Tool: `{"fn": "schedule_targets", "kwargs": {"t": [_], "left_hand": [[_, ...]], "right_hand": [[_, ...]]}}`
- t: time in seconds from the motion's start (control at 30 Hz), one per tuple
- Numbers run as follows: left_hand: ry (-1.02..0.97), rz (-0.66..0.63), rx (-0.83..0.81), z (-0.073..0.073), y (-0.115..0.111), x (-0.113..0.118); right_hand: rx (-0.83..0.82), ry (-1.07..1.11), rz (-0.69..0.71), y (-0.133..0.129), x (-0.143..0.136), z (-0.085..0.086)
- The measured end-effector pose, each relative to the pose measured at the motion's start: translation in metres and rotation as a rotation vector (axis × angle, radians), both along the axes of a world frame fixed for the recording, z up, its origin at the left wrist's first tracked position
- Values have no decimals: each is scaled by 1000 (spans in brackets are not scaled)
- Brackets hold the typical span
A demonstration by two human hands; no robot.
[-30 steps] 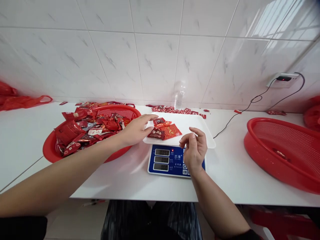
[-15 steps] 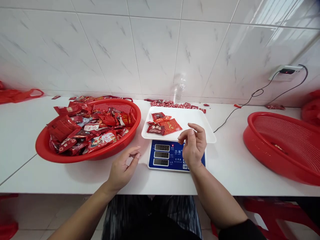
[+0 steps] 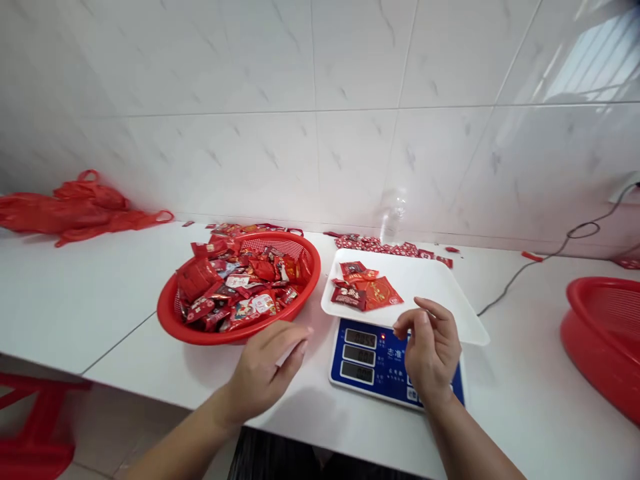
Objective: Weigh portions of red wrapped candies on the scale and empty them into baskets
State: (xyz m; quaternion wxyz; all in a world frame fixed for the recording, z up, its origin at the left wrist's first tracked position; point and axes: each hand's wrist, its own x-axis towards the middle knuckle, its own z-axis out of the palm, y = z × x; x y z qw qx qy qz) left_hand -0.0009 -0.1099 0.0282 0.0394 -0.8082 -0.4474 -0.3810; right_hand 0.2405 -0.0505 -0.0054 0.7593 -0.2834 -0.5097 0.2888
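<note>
My left hand [image 3: 265, 373], its thumb and fingers apart with nothing between them, hovers by the front edge of the red plastic basket [image 3: 173, 319]. Inside that basket is a heap of small red snack packets [image 3: 240, 283]. Over the front right of the digital scale [image 3: 336, 373] is my right hand [image 3: 433, 347], loosely curled, empty and open. Several packets, among them a flat orange-red one [image 3: 380, 293], lie on the left of the scale's white tray [image 3: 440, 283]. The display digits are faint, and my right hand covers part of the keys.
A second red basket [image 3: 595, 333] stands at the right edge. Small packets [image 3: 370, 245] and a clear bottle [image 3: 393, 215] are along the wall. Red plastic bags [image 3: 85, 207] lie at the far left. A black cable [image 3: 530, 267] runs from the scale toward a wall socket.
The camera view has swung left, so the table's contents sit further right and lower. My left hand has come a little closer to the full basket's front edge. The packets on the tray are unchanged.
</note>
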Motion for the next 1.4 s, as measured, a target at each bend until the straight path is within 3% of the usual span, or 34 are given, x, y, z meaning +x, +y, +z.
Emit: {"fn": "schedule_targets", "kwargs": {"t": [0.1,0.2,0.3,0.47,0.6,0.7,1.03,1.4], "left_hand": [[100,148,-53,43,25,-23],[119,359,-236,69,75,-59],[233,531,-414,73,127,-95],[353,549,-745,63,172,-127],[306,558,-811,65,184,-136],[414,640,-769,65,189,-140],[641,709,-736,46,188,-136],[562,733,-684,33,202,-139]], "right_hand": [[-5,0,5,-3,0,-1],[18,-9,20,-6,1,0],[42,-43,23,-9,2,0],[62,-109,14,-11,2,-1],[78,-136,24,-12,2,-1],[84,-160,27,-13,2,-2],[101,-215,56,-11,2,-7],[98,-250,70,-8,2,-13]]}}
